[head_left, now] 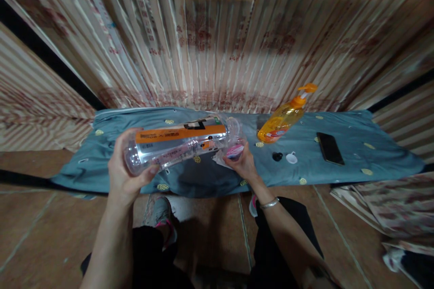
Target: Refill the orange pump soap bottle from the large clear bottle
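Observation:
My left hand [130, 169] is wrapped round the base of a large clear plastic bottle [179, 140] with an orange and silver label. The bottle lies tilted on its side in the air, its mouth end toward the right. At that end my right hand [242, 162] is closed on a small pink and white thing [234, 151], whose kind I cannot make out. Something white and crumpled, like a tissue, shows just under the bottle's mouth by those fingers. A silver bracelet circles my right wrist.
A teal cloth [210, 185] with yellow pineapple prints covers the low surface. On it stand an orange pump bottle [280, 122], a small black piece [277, 156], a white cap-like piece [291, 158] and a dark phone [330, 148]. Patterned curtains [217, 54] hang behind.

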A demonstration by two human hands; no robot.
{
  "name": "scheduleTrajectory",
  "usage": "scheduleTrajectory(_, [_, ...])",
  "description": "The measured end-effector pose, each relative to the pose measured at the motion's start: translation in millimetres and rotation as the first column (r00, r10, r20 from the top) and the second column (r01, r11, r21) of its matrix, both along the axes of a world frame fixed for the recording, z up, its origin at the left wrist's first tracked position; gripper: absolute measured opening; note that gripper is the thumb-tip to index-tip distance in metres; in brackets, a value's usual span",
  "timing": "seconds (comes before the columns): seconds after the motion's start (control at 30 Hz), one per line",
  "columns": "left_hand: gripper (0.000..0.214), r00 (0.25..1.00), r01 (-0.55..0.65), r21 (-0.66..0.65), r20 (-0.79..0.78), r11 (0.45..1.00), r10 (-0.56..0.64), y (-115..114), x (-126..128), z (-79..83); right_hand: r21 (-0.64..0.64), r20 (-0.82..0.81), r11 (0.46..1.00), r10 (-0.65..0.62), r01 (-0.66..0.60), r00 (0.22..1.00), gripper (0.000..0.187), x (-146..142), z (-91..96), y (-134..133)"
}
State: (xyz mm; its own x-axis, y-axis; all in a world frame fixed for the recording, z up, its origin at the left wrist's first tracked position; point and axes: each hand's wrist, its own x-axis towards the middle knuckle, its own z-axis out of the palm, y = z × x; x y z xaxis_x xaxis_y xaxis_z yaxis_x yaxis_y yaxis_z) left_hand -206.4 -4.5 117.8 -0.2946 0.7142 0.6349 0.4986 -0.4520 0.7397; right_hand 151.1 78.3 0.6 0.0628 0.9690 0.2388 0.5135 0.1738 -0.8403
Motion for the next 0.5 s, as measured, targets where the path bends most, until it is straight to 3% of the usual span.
scheduleTrajectory(0.5, [0.09,0.998,0.047,0.047,0.043,0.998,-0.05,1.0,-1.2,-0.4,-0.034,0.015,0.999,0.005,-0.005,1.0,0.096,1.7,2.0,-1.0])
